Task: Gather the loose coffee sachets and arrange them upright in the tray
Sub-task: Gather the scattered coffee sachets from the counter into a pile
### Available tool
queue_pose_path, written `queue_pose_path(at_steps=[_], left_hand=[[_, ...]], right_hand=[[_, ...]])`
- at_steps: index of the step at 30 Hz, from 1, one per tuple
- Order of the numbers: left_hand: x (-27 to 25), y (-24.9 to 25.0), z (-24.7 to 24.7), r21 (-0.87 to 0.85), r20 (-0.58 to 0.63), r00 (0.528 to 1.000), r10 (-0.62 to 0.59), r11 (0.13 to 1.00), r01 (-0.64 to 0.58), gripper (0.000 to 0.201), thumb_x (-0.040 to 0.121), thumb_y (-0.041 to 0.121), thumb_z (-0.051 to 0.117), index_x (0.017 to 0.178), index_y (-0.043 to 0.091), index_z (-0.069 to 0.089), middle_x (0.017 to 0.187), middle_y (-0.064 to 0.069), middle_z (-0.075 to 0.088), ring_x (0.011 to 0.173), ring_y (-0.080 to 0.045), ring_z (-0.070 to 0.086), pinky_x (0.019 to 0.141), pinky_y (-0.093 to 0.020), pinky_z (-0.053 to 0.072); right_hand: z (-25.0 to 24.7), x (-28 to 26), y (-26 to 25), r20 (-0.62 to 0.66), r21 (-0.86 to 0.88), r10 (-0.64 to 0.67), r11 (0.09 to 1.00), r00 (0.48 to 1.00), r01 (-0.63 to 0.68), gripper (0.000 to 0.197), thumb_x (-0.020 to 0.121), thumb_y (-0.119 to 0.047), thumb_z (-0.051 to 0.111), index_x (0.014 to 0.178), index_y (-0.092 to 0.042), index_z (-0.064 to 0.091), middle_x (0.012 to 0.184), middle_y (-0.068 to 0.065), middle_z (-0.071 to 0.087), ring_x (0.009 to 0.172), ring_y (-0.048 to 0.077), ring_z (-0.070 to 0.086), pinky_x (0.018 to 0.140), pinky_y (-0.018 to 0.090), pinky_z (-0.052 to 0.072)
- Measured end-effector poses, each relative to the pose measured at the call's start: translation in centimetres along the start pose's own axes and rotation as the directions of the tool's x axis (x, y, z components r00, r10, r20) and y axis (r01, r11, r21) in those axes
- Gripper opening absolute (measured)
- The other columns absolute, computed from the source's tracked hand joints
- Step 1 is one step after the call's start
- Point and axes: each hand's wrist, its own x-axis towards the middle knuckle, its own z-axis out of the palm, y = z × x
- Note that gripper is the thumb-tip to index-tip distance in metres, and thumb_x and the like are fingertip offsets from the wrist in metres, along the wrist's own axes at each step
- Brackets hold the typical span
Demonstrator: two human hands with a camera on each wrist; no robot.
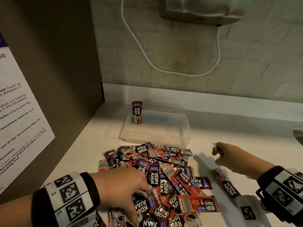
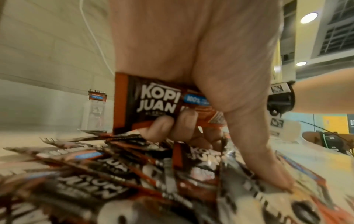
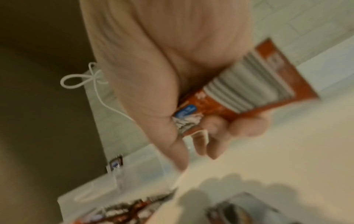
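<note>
Several red-and-black Kopi Juan sachets lie in a loose pile (image 1: pixel 164 176) on the white counter, near its front. Behind the pile stands a clear plastic tray (image 1: pixel 185 133), with one sachet (image 1: pixel 137 112) upright in its back left corner. My left hand (image 1: pixel 131 190) rests on the pile's left side, and its curled fingers (image 2: pixel 184 124) hold one sachet (image 2: pixel 153 103). To the right of the pile my right hand (image 1: pixel 219 154) hovers over the counter and grips a sachet (image 3: pixel 249 84), barcode side showing. Another single sachet (image 1: pixel 227 184) lies under my right forearm.
A brown side panel with a printed notice (image 1: pixel 19 112) closes off the left. On the tiled back wall a white cable (image 1: pixel 139 43) loops below a mounted appliance (image 1: pixel 201 9). A metal rim (image 1: pixel 299 135) shows at the far right.
</note>
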Motion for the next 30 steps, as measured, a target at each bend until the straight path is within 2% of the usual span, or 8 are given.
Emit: queue_pose_path(at_steps=[2,6,12,17,21,25,27,30], left_hand=[[0.0,-0.1,-0.3,-0.053,-0.022,1.000,-0.010,0.999,0.009,0.056,0.076,0.048,0.075,0.125,0.027,0.058,0.113,0.006,0.058,0.093,-0.007,0.048,0.066,-0.012,0.034],[0.1,-0.8,-1.1,-0.161,-0.088,0.994,-0.068,0.985,0.053,0.033,0.077,0.042,0.076,0.097,0.020,0.063,0.093,0.000,0.066,0.082,-0.016,0.059,0.069,-0.031,0.044],[-0.3,-2.3,-3.0,-0.387,-0.094,0.989,-0.118,0.919,0.073,0.031,0.075,0.037,0.079,0.069,0.027,0.051,0.071,0.007,0.059,0.063,-0.007,0.052,0.058,-0.024,0.041],[-0.2,-3.3,-4.1,-0.385,-0.117,0.979,-0.170,0.916,0.113,0.022,0.083,0.028,0.071,0.074,0.021,0.052,0.083,-0.001,0.068,0.068,-0.011,0.062,0.065,-0.030,0.050],[-0.1,-3.5,-4.3,-0.491,-0.071,0.978,-0.196,0.860,0.137,0.019,0.094,0.013,0.051,0.088,0.030,0.046,0.092,0.001,0.071,0.071,-0.007,0.066,0.068,-0.027,0.054],[-0.2,-2.6,-3.7,-0.409,-0.101,0.982,-0.160,0.906,0.106,0.025,0.094,0.018,0.047,0.103,0.042,0.044,0.100,-0.002,0.064,0.083,-0.013,0.060,0.080,-0.040,0.054],[0.0,-1.5,-3.1,-0.282,-0.111,0.987,-0.119,0.956,0.084,0.021,0.091,0.031,0.058,0.111,0.033,0.050,0.097,0.006,0.061,0.085,-0.012,0.058,0.075,-0.031,0.051],[0.4,0.4,-2.0,-0.059,-0.063,0.994,-0.094,0.994,0.091,0.044,0.076,0.055,0.071,0.096,0.022,0.051,0.093,0.003,0.055,0.082,-0.017,0.054,0.065,-0.031,0.045]], right_hand=[[0.5,-0.2,0.7,0.059,-0.215,0.051,0.976,0.997,-0.037,0.038,0.076,-0.036,0.077,0.100,-0.018,0.053,0.090,-0.006,0.057,0.076,0.010,0.053,0.054,0.016,0.036],[1.7,-0.4,1.4,0.122,-0.282,0.110,0.957,0.986,-0.072,0.038,0.066,-0.040,0.084,0.076,-0.025,0.050,0.073,-0.016,0.055,0.066,0.000,0.050,0.048,0.010,0.033],[2.1,0.4,1.8,0.123,-0.216,0.126,0.972,0.984,-0.097,0.028,0.073,-0.037,0.079,0.088,-0.020,0.063,0.075,-0.011,0.063,0.068,0.003,0.058,0.055,0.010,0.041],[0.9,-0.6,0.6,0.062,0.054,-0.002,0.999,0.998,-0.001,0.008,0.088,-0.022,0.065,0.094,-0.017,0.063,0.078,-0.003,0.068,0.068,0.009,0.064,0.058,0.016,0.046],[0.3,-3.3,-1.5,0.128,0.268,-0.295,0.929,0.947,0.253,0.015,0.095,-0.014,0.057,0.102,-0.025,0.050,0.086,-0.004,0.068,0.063,0.003,0.063,0.062,0.021,0.052],[1.2,-4.9,-3.2,0.282,0.125,-0.508,0.861,0.814,0.493,0.038,0.078,-0.028,0.076,0.109,-0.032,0.054,0.092,-0.023,0.063,0.078,-0.004,0.060,0.069,0.016,0.049],[2.2,-5.1,-3.7,0.331,0.001,-0.516,0.837,0.790,0.547,0.052,0.066,-0.034,0.083,0.111,-0.029,0.056,0.099,-0.020,0.063,0.086,-0.002,0.060,0.073,0.015,0.048],[3.9,-5.1,-3.9,0.307,-0.277,-0.514,0.757,0.801,0.592,0.063,0.063,-0.036,0.081,0.119,-0.029,0.054,0.113,-0.013,0.057,0.099,0.010,0.057,0.080,0.024,0.050]])
